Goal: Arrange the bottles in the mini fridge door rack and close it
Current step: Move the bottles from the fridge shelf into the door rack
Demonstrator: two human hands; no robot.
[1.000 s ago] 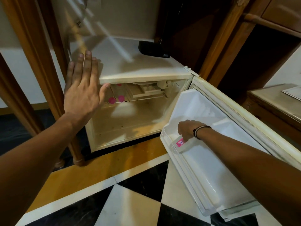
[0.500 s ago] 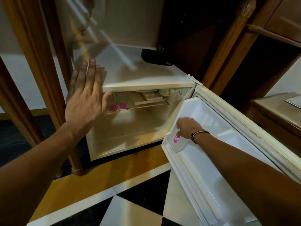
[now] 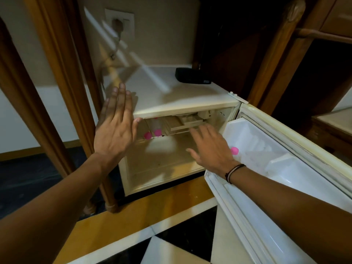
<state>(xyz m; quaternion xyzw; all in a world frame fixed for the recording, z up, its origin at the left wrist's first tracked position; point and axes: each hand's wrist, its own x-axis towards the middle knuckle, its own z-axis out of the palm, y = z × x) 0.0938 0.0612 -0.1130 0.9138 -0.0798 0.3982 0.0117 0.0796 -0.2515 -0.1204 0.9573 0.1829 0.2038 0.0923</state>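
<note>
Mini fridge (image 3: 177, 103) stands open under a wooden frame, its door (image 3: 297, 149) swung wide to the right. Left hand (image 3: 114, 134) is flat w/ fingers straight and together, holding nothing, against the fridge's top-left front corner. Right hand (image 3: 211, 149) hovers in front of the open cavity, fingers spread, palm down, empty; a dark band circles its wrist. Lower part of the cavity is bare, w/ clear room beneath the right hand. In the door rack (image 3: 219, 180), just right of that hand, a bottle (image 3: 242, 155) w/ a pink cap shows only in part: the hand covers its near side and the clear body blurs into the white liner, so its lean is hard to tell. Inside, top left, two more bottles (image 3: 155, 128) lie on their sides, long axis front-to-back, pink caps facing out. A black device (image 3: 192, 78) sits on the fridge top, rear right. Door's lower edge is cut off by the frame.
</note>
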